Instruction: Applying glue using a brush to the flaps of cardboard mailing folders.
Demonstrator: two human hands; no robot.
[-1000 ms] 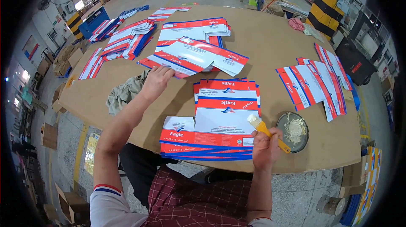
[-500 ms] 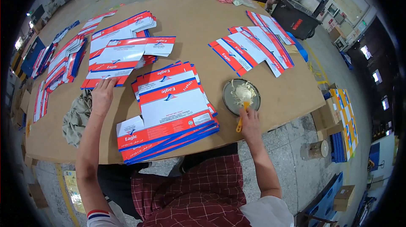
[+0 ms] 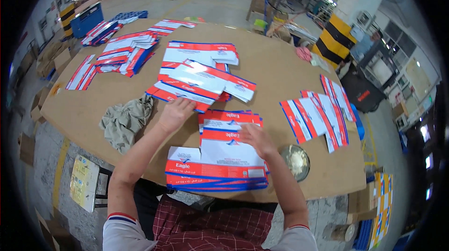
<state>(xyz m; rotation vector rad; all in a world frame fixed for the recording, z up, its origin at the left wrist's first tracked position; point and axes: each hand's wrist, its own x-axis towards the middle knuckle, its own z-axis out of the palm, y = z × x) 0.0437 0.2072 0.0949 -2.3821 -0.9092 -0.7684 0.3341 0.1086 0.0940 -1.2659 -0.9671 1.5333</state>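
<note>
The left hand (image 3: pixel 175 114) lies flat, fingers spread, on the near edge of a loose heap of red, white and blue flat cartons (image 3: pixel 201 82) just ahead of it, pressing rather than gripping. The right hand (image 3: pixel 257 139) rests palm down, fingers open and holding nothing, on the top sheet of the squared stack of cartons (image 3: pixel 217 169) lying between the two forearms at the near edge of the table (image 3: pixel 276 68). Judging by how things lie, the work looks partly done: the near stack is already several sheets thick, while the heap under the left hand, a fanned row (image 3: pixel 318 118) well to the right of the right hand and more piles (image 3: pixel 124 52) far beyond the left hand are untouched. A round metal dish (image 3: pixel 295 161) sits just right of the right hand; its pale contents are hard to make out. A crumpled grey cloth (image 3: pixel 125 121) lies just left of the left hand. How many sheets the stack holds cannot be told, and both palms are hidden.
</note>
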